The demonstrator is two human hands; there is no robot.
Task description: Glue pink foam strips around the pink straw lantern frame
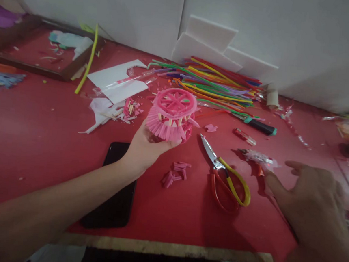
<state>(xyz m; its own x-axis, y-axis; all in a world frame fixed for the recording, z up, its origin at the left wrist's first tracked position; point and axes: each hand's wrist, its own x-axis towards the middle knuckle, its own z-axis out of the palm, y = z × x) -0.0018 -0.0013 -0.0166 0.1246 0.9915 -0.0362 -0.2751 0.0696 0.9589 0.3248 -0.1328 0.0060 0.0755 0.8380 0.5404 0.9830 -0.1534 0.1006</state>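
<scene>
My left hand [144, 146] is closed around a round pink model [172, 114] made of cut straw pieces, holding it up above the red table [39, 135]. My right hand [307, 199] hovers open over the table's right side, fingers spread, holding nothing. Its fingertips are close to a glue gun [259, 159]. Scissors [225, 174] with yellow and red handles lie between the two hands. A few loose pink straw pieces [175, 174] lie under the model.
A black phone [116, 191] lies under my left forearm near the front edge. A pile of coloured straws [218, 86], a black-handled tool [260, 125], white foam sheets [212, 44], paper scraps [117, 81] and a brown tray [31, 49] sit further back.
</scene>
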